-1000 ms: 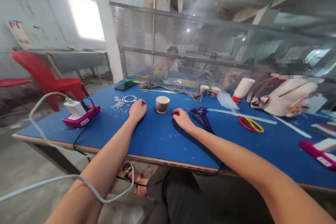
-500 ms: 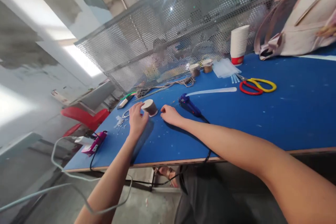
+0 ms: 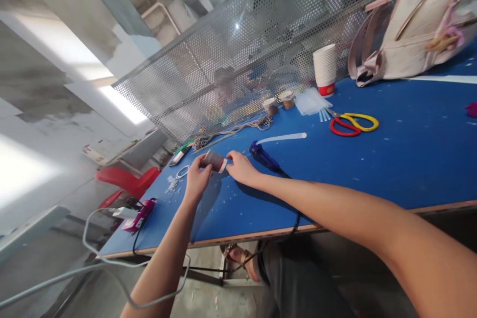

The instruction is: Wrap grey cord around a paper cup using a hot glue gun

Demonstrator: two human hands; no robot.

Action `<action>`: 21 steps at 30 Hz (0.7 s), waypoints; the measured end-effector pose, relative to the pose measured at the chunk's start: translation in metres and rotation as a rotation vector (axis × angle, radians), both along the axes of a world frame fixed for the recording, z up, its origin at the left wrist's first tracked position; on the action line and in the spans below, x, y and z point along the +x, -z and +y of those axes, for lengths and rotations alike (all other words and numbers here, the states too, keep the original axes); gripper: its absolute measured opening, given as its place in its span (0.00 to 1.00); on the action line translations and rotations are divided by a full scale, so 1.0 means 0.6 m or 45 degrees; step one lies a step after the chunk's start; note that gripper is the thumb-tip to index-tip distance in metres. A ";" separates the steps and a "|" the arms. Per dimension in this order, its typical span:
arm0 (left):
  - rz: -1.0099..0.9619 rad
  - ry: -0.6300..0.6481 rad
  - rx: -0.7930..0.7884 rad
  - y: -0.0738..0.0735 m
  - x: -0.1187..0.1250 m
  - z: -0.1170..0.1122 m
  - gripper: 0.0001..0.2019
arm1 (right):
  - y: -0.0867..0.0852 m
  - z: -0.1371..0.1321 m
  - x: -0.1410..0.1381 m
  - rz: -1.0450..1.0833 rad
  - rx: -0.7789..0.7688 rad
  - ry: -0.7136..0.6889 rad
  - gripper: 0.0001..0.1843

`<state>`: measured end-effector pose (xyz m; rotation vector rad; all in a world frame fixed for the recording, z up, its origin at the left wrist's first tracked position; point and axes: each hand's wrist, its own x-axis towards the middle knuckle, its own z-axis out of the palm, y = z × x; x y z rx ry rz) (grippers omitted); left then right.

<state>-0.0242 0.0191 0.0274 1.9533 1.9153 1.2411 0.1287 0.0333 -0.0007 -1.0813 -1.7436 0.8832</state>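
Note:
Tilted on its side just above the blue table [image 3: 335,169], a short paper cup wrapped in grey cord [image 3: 215,160] shows a white rim and a touch of red. My left hand [image 3: 198,175] grips it from the left, thumb in front and fingers behind. My right hand [image 3: 240,166] is closed in a pinch close by the cup's right end; whatever its fingertips hold is hidden. A blue glue gun [image 3: 264,155] with a long translucent glue stick [image 3: 285,137] lies right of my right hand.
Red-and-yellow scissors [image 3: 346,124], stacked paper cups [image 3: 325,69], two small wrapped cups [image 3: 286,100] and a plastic bag [image 3: 311,102] stand or lie farther back. Grey cord [image 3: 238,126] runs along the mesh divider [image 3: 179,74]. White scraps [image 3: 173,184] lie left; a backpack [image 3: 406,35] sits at right.
My left hand has taken hold of the cord-wrapped cup, lifted it and tipped it sideways. My right hand has come nearer to the cup's end. The view has shifted slightly.

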 end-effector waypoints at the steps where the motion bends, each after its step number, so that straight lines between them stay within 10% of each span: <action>1: -0.071 0.037 -0.002 0.000 0.002 -0.009 0.21 | -0.002 -0.005 0.008 0.018 0.047 -0.003 0.18; 10: -0.487 0.288 0.068 0.024 0.043 -0.083 0.21 | 0.022 -0.041 0.078 -0.002 0.461 -0.138 0.19; 14: -0.219 0.334 0.109 0.027 0.050 -0.099 0.07 | 0.026 -0.046 0.086 -0.024 0.528 -0.160 0.14; 21: 0.022 0.296 0.223 0.037 0.056 -0.115 0.09 | 0.025 -0.054 0.091 -0.052 0.630 -0.137 0.05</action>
